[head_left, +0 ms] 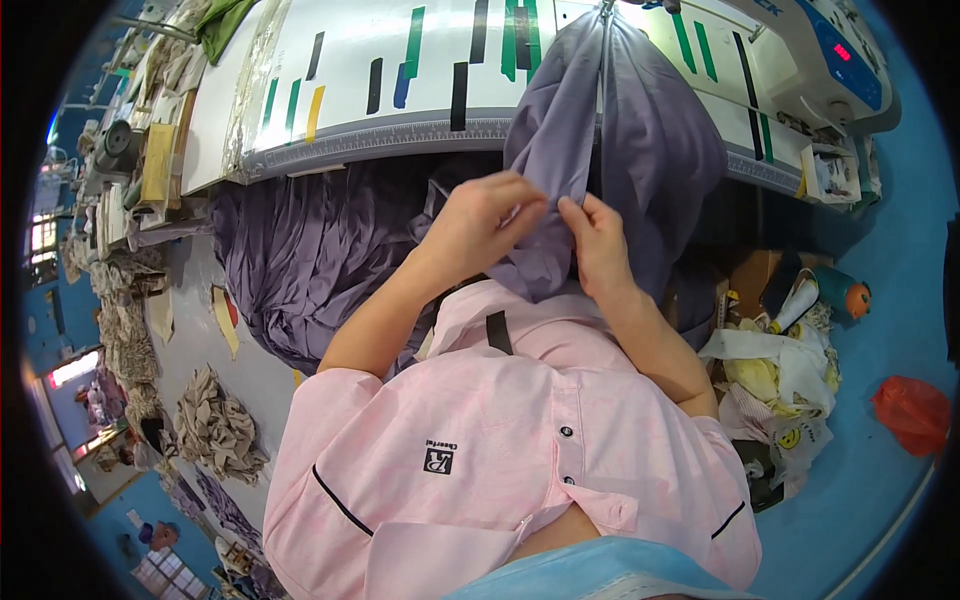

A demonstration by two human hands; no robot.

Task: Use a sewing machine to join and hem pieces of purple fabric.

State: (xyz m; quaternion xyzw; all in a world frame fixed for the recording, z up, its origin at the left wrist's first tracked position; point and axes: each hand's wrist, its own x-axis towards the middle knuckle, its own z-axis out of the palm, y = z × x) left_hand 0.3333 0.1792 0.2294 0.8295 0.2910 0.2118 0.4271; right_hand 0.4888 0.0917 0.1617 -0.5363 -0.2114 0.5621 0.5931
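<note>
A large piece of purple-grey fabric [660, 130] hangs over the front edge of the worktable, gathered to a point under the sewing machine at the top. A fold runs down its middle toward my lap. My right hand [605, 250] pinches the edge of this fold between thumb and fingers. Just left of it, my left hand [490, 220] is closed with curled fingers in front of the same fabric. Whatever its fingertips hold is too small to make out. More purple-grey fabric [300, 260] lies bunched to the left, below the table edge.
The white worktable [350, 40] carries strips of coloured tape and a ruler [400, 132] along its front edge. A sewing machine head [810, 50] stands at the top right. Scraps and plastic bags [780, 370] fill a box at right; a red bag [910, 412] lies on the blue floor.
</note>
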